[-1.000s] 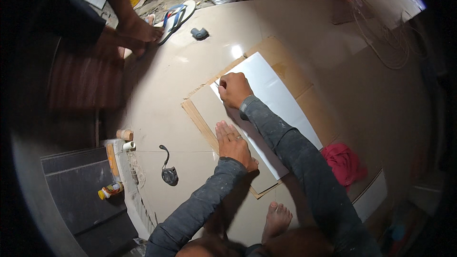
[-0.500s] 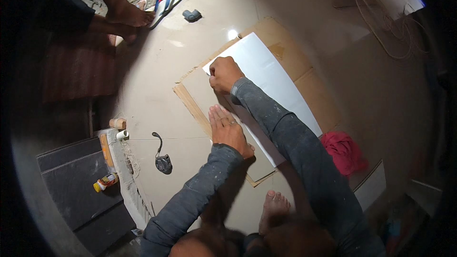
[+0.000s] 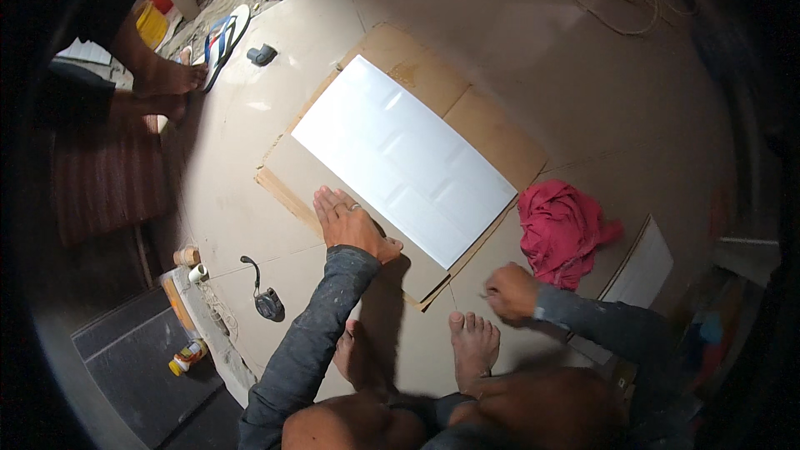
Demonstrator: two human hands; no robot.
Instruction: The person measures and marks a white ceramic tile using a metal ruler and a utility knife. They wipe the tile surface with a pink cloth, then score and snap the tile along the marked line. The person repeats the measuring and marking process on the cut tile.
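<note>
A glossy white tile [image 3: 400,162] with raised rectangular marks lies slantwise on a flattened brown cardboard sheet [image 3: 500,129]. Along its near left side runs a flat beige strip [image 3: 302,173], also over the cardboard. My left hand [image 3: 350,223] lies flat on this strip, fingers stretched forward, thumb side near the tile's edge. Off the cardboard, my right hand [image 3: 510,292] is above the floor by my right foot, below a crumpled pink cloth [image 3: 560,233]. Its fingers are curled in a pinch; whatever is between them is too small to name.
A black tape measure [image 3: 268,304] with a strap lies left on the tiled floor. Farther off are a grey pipe elbow [image 3: 262,55], a flip-flop [image 3: 225,43] and another person's feet [image 3: 162,83]. A yellow-capped bottle [image 3: 187,357] sits lower left, a white panel [image 3: 637,262] at right.
My right hand has left the tile's far left edge and moved back to the right, near my foot. My left hand stays flat on the strip. The whole view has shifted.
</note>
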